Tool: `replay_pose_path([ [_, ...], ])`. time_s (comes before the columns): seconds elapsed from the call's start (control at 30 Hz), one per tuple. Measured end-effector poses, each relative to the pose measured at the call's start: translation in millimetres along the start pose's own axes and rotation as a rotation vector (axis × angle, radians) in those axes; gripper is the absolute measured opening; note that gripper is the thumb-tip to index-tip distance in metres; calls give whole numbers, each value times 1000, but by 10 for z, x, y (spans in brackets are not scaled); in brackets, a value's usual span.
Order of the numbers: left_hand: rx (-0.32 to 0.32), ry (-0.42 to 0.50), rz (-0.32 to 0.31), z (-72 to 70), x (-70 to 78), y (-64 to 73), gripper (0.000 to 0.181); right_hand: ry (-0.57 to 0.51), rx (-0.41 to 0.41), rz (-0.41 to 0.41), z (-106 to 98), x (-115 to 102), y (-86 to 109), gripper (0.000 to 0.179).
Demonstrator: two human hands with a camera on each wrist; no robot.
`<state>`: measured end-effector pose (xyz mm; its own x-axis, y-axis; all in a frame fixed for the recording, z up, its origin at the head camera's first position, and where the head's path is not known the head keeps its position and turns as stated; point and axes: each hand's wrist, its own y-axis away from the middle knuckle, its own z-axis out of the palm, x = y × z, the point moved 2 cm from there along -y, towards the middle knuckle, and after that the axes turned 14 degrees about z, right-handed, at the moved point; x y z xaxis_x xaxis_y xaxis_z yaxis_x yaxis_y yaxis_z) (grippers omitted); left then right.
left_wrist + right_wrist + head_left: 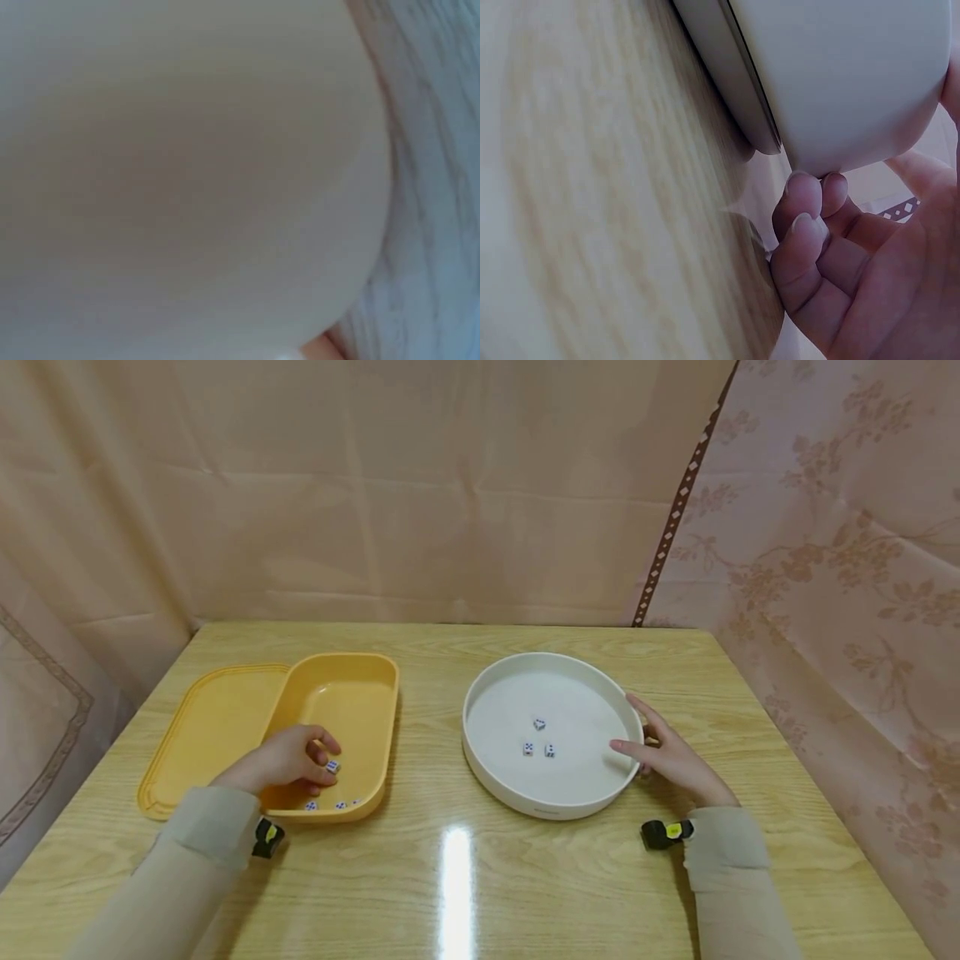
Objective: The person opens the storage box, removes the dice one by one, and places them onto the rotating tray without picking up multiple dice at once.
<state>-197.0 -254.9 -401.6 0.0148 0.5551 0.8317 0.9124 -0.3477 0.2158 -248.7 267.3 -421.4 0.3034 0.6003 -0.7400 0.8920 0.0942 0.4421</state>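
My left hand (pixel 288 760) reaches into the yellow box (pixel 360 693) and pinches a white die (pixel 332 767) between thumb and fingers. Below it, more dice (pixel 341 806) lie along the near wall, partly hidden by the rim. The left wrist view is mostly filled by a blurred, smooth pale surface. On the right, my right hand (pixel 671 760) grips the side of the round white tray (pixel 487 789), thumb over the rim and fingers outside. Curled fingers (pixel 799 247) show against the tray's outer wall in the right wrist view. Three dice (pixel 550 750) sit near the tray's middle.
A flat yellow lid (pixel 202 727) lies left of the box, partly behind it. Box and tray stand apart on the wooden table (pixel 427 735). Beige cloth (pixel 420 493) hangs behind the table, and a floral cloth (pixel 847 568) hangs at the right.
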Motion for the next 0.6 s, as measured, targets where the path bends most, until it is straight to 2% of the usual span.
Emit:
replay_pose_path([
  [0.33,11,-55,-66,13,-8,-12,25,-26,-14,-24,-11,17,8,90],
  [0.6,21,-107,-37,3,-2,-2,28,-20,-15,-32,-7,32,-9,91],
])
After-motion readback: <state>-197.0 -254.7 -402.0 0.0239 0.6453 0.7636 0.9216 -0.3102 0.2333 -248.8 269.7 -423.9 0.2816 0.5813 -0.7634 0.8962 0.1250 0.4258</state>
